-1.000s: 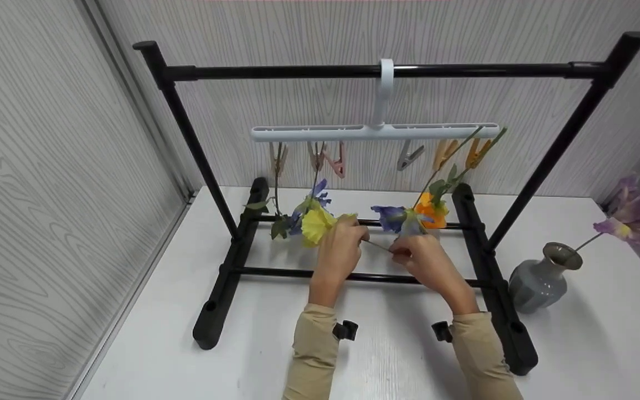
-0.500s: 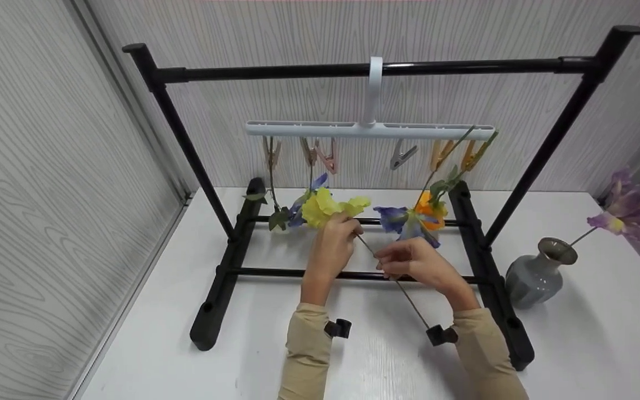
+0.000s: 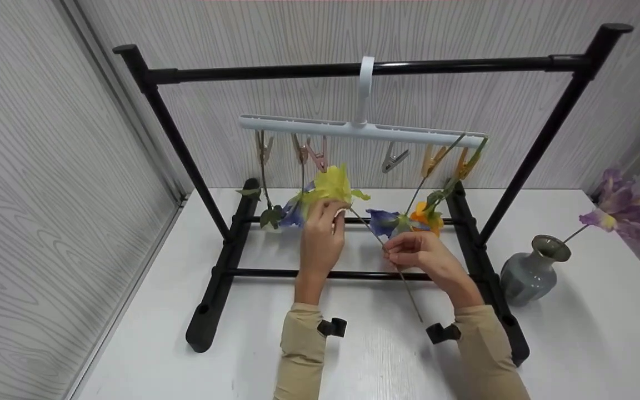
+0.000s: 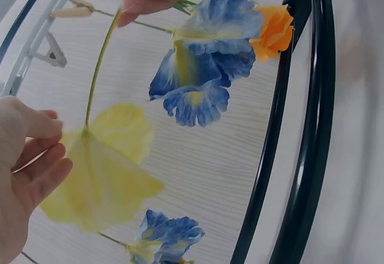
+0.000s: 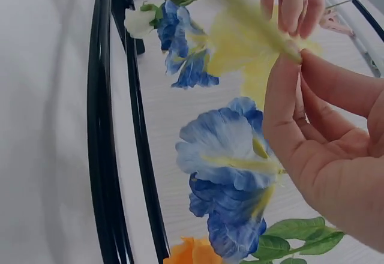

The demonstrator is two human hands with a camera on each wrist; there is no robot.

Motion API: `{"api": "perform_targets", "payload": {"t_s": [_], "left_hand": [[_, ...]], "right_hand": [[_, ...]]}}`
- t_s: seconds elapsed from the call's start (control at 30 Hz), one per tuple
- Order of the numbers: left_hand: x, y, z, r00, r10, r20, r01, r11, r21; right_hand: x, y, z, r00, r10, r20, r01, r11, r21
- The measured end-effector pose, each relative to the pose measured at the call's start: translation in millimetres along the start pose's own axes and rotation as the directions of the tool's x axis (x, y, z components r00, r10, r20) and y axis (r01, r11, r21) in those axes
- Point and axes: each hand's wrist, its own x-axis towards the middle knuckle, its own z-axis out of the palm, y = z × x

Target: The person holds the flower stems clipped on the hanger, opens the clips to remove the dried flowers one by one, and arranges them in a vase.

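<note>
Head view, clock directions read from the yellow, broad-petalled flower with a slender green-brown stem (image 3: 331,184). The flower is raised over the white, smooth worktop (image 3: 370,361), its bloom uppermost and its stem slanting toward 5 o'clock. The right hand (image 3: 430,261), at 4 o'clock, has its grip grasping the stem part-way along, pinched between thumb and fingers; the stem's free end extends below it. The left hand (image 3: 320,244), at 6 o'clock, has its grip released: the thumb stands apart and the fingertips lie at the base of the bloom. Whether they touch it cannot be told.

At 1 o'clock, a pale, straight plastic hanger (image 3: 359,130) hooks over the crossbar of a black tubular rack (image 3: 464,66); its 3 o'clock end sits lower than its 9 o'clock end. From it hang a pink plastic peg (image 3: 318,156) at 11 o'clock and a grey plastic peg (image 3: 394,158) at 2 o'clock. Two orange plastic pegs (image 3: 431,161), farther along toward 3 o'clock, hold stems. A blue-violet ruffled flower (image 3: 384,222) hangs at 4 o'clock, just beside an orange round-petalled flower (image 3: 425,218); a second blue-violet flower (image 3: 293,213) hangs at 8 o'clock. Well apart, beyond the right hand toward 3 o'clock, a grey glazed, narrow-necked vase (image 3: 528,278) holds a purple, large-petalled flower (image 3: 617,219).
</note>
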Motion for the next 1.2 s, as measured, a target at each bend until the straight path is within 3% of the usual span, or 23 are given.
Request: {"api": "perform_targets", "payload": {"t_s": [0.2, 0.37, 0.47, 0.57, 0.7, 0.8, 0.93, 1.1, 1.2], "left_hand": [[-0.5, -13.1, -11.7, 0.987, -0.120, -0.111, 0.116, 0.992, -0.038], [-3.0, -27.7, -15.9, 0.961, -0.239, -0.139, 0.229, 0.970, -0.086], [-4.1, -36.9, -14.8, 0.951, -0.294, -0.097, 0.282, 0.951, -0.124], [-6.1, -45.1, -12.4, 0.938, -0.346, -0.009, 0.340, 0.927, -0.160], [-10.3, -53.9, -10.3, 0.908, -0.403, 0.117, 0.419, 0.889, -0.186], [-13.2, -58.0, -10.2, 0.893, -0.417, 0.167, 0.445, 0.873, -0.201], [-13.4, -60.8, -10.2, 0.898, -0.402, 0.177, 0.436, 0.867, -0.241], [-11.3, -60.3, -10.4, 0.916, -0.377, 0.140, 0.401, 0.878, -0.260], [-11.1, -59.5, -10.1, 0.916, -0.384, 0.114, 0.401, 0.882, -0.249]], "right_hand": [[-3.5, -0.9, -10.4, 1.000, 0.008, -0.017, -0.008, 1.000, -0.030], [-11.3, -5.5, -21.9, 1.000, 0.002, -0.019, -0.004, 0.998, -0.055], [-17.8, -9.7, -28.8, 1.000, -0.012, -0.026, 0.011, 0.997, -0.071], [-23.5, -12.5, -34.7, 0.999, -0.033, -0.034, 0.031, 0.997, -0.076], [-29.4, -15.6, -40.9, 0.997, -0.068, -0.033, 0.066, 0.995, -0.077], [-35.9, -18.5, -44.6, 0.995, -0.097, -0.034, 0.094, 0.993, -0.078], [-45.2, -22.5, -50.1, 0.987, -0.150, -0.052, 0.145, 0.986, -0.082], [-53.1, -26.8, -57.5, 0.973, -0.218, -0.079, 0.212, 0.974, -0.076], [-57.9, -29.1, -60.8, 0.966, -0.237, -0.107, 0.231, 0.971, -0.061]]}}
